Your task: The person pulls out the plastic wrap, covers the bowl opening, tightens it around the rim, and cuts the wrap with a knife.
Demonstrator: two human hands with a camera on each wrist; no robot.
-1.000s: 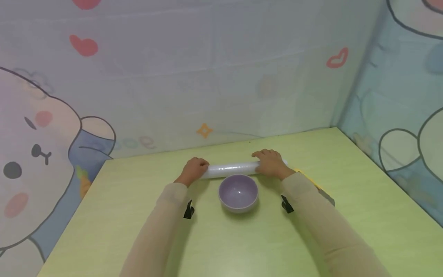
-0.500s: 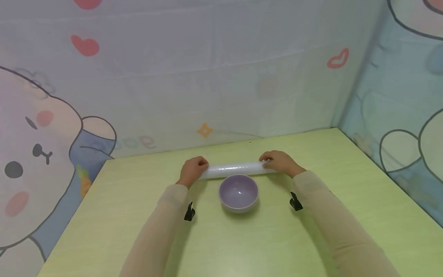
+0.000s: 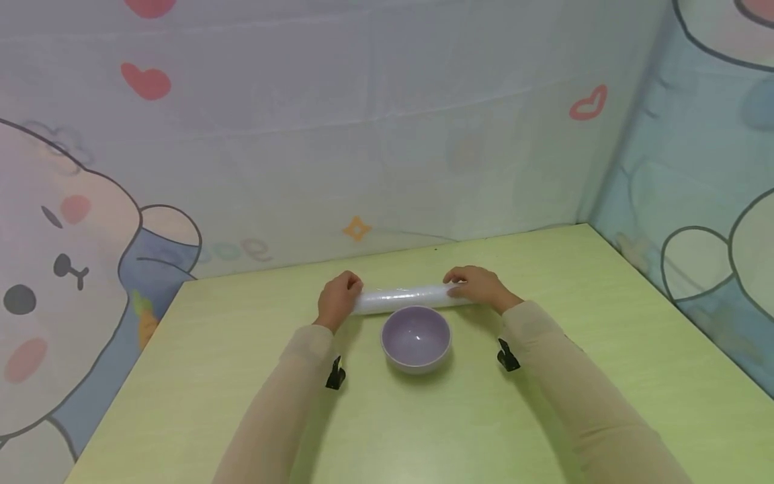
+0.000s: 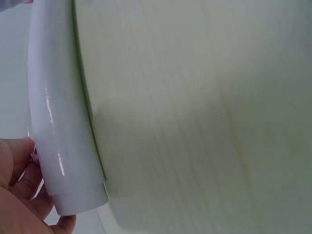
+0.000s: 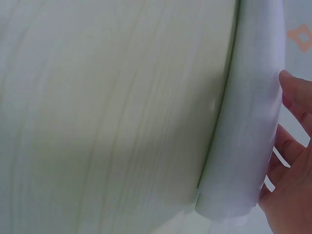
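A white, shiny roll of cling film (image 3: 402,299) lies crosswise on the table behind a lilac bowl (image 3: 416,367). My left hand (image 3: 337,301) holds the roll near its left end, with thumb and fingers bent at the roll's far side. In the left wrist view the bare end of the core (image 4: 80,200) shows beside the fingertips. Toward the right end, my right hand (image 3: 482,288) grips the roll with bent fingers. The right wrist view has its thumb and fingers along the far side of the film (image 5: 248,97). The bowl has nothing in it.
The pale green table (image 3: 423,423) runs back to a light fabric backdrop (image 3: 375,168) printed with hearts and cartoon animals. A small black clip (image 3: 335,374) sits at the left cuff, another black clip (image 3: 508,356) at the right.
My right hand slid right along the roll, then slightly back left. The yellow and grey item seen earlier beside the right sleeve is now hidden by it. Left hand and bowl stay nearly still.
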